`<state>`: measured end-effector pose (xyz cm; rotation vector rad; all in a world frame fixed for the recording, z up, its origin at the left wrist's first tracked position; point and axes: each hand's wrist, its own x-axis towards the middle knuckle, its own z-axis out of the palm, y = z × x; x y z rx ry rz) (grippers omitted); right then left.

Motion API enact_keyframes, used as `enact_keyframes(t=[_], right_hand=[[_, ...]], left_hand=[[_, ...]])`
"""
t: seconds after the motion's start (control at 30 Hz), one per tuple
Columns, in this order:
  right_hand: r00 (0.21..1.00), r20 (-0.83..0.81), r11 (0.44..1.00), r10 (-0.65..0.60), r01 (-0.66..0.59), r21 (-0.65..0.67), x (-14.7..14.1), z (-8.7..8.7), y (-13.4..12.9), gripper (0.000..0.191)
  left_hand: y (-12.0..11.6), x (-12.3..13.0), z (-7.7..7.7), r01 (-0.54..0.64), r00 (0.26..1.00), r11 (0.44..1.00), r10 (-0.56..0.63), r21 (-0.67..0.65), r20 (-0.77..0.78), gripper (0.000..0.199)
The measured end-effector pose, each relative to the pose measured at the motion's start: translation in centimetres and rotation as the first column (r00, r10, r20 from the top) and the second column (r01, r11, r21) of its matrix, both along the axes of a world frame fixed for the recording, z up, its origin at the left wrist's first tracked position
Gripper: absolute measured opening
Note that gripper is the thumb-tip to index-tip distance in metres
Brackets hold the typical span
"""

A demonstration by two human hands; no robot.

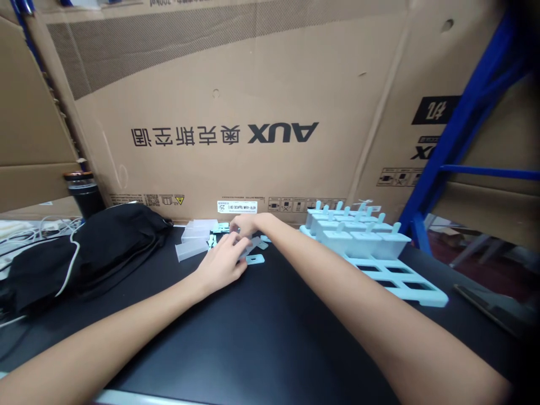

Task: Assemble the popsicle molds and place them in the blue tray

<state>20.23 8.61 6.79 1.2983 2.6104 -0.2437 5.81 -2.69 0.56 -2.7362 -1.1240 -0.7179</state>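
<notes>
My left hand [223, 260] is closed, its fingers curled at the near end of a translucent ice-pop mould [252, 245]. Just behind it, my right hand [245, 224] bends down with curled fingers; whatever they grip is hidden. A light-blue mould lid [255, 259] lies flat by the left fingertips. To the left are loose translucent moulds [192, 249] and light-blue stick lids [212, 242]. On the right, a light-blue rack [426, 296] carries several ice-pop moulds [337, 243] with sticks pointing up, and some of its front slots hold no mould.
A large cardboard box [253, 73] walls off the back of the black table [261, 337]. At left lie a black cloth bag [105, 242], white cables [70, 264] and a dark bottle [86, 194]. A phone-like dark slab [485, 306] and blue shelf post [455, 124] are at right.
</notes>
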Motion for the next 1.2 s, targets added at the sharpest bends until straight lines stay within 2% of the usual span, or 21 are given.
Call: enact_keyframes(t=[0.13, 0.2, 0.33, 0.43, 0.53, 0.63, 0.7, 0.77, 0.87, 0.93, 1.07, 1.2], right_hand=[[0.998, 0.057, 0.99, -0.034, 0.041, -0.134, 1.1, 0.7, -0.1, 0.05], [0.997, 0.057, 0.986, -0.047, 0.055, -0.159, 1.6, 0.7, -0.1, 0.051], [0.997, 0.033, 0.993, -0.077, 0.079, -0.084, 1.5, 0.3, 0.0, 0.05], [0.995, -0.017, 0.994, -0.1, 0.101, 0.031, 1.5, 1.1, -0.4, 0.057], [0.988, -0.077, 0.986, -0.134, 0.141, 0.091, 2.8, 3.5, -1.4, 0.056], [0.974, -0.062, 0.975, -0.219, 0.221, 0.024, 5.3, 6.3, -2.4, 0.046], [0.953, -0.02, 0.954, -0.301, 0.301, -0.016, 6.9, 7.6, -2.9, 0.04], [0.921, 0.052, 0.917, -0.386, 0.389, -0.084, 8.1, 8.1, -3.3, 0.036], [0.891, 0.174, 0.862, -0.419, 0.451, -0.232, 8.5, 7.7, -3.6, 0.034], [0.907, 0.183, 0.863, -0.378, 0.417, -0.284, 8.0, 6.9, -3.4, 0.036], [0.945, 0.103, 0.904, -0.311, 0.328, -0.273, 6.5, 5.4, -2.3, 0.04], [0.955, 0.09, 0.912, -0.283, 0.297, -0.283, 5.5, 4.4, -1.4, 0.038]], left_hand=[[0.1, -0.2, 0.1, 0.037, 0.999, 0.999, -0.037, 0.035, 0.024, 0.034], [-0.1, -0.2, 0.0, 0.043, 0.999, 0.999, -0.043, 0.031, 0.009, 0.034], [-0.3, -0.1, -0.2, 0.016, 1.0, 1.0, -0.016, 0.014, -0.025, 0.035], [-0.1, -0.1, -0.3, -0.009, 1.0, 1.0, 0.009, -0.002, 0.011, 0.038], [0.4, -0.2, -0.5, -0.03, 0.987, 0.997, 0.04, -0.07, 0.157, 0.029], [1.2, -0.3, -0.6, 0.005, 0.925, 0.973, 0.083, -0.231, 0.37, 0.015], [1.7, -0.3, -0.6, 0.11, 0.858, 0.927, 0.093, -0.358, 0.505, 0.017], [2.2, -0.3, -0.7, 0.262, 0.765, 0.861, 0.09, -0.436, 0.637, 0.02], [2.4, -0.2, -0.7, 0.444, 0.619, 0.761, 0.12, -0.472, 0.776, 0.028], [2.4, -0.1, -0.7, 0.496, 0.58, 0.714, 0.151, -0.494, 0.8, 0.038], [2.1, -0.1, -0.7, 0.503, 0.623, 0.686, 0.133, -0.525, 0.77, 0.042], [2.3, 0.0, -1.0, 0.466, 0.675, 0.699, 0.115, -0.542, 0.729, 0.038]])
